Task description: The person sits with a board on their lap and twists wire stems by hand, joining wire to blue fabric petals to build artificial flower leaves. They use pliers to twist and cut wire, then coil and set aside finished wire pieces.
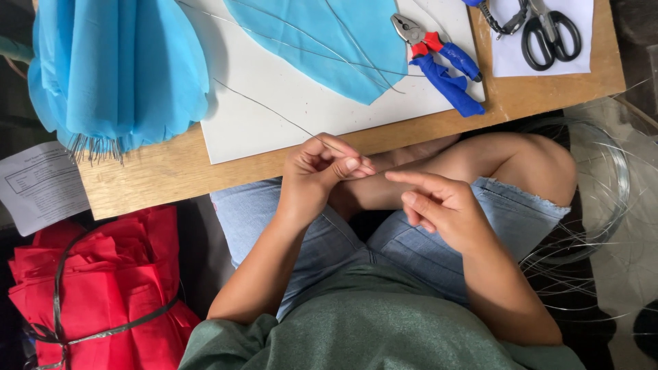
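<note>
My left hand pinches the near end of a thin metal wire at the front edge of the wooden board. The wire runs up and to the left across a white sheet. My right hand hovers just to the right with the index finger stretched toward the left fingertips; it holds nothing that I can see. Both hands are above my lap, over denim shorts and a crossed leg.
Blue-handled pliers and black scissors lie at the far right of the board. A flat blue paper shape and a folded blue tissue bundle lie farther back. Red tissue tied with a strap sits lower left. Coiled wire lies right.
</note>
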